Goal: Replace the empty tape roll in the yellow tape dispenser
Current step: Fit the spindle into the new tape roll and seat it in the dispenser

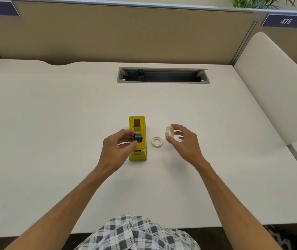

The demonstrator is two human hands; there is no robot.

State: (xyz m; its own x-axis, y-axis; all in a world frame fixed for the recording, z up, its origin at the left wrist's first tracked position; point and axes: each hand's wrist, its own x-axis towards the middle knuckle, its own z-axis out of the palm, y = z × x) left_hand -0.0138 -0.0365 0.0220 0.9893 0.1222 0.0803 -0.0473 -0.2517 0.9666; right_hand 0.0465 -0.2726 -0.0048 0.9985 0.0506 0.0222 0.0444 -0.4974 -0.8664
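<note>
Fingertips of the left hand pinch the dark spindle over the yellow tape dispenser, which lies at desk centre, its cradle apparently vacant. The right hand pinches a pale ring upright by its rim, at three o'clock from the dispenser; which ring is the fresh roll I cannot tell. A second ring lies flat between them. Both look light, stiff and smooth, best gripped across the rim. A cable tray sits at twelve o'clock, well clear; nothing obstructs
</note>
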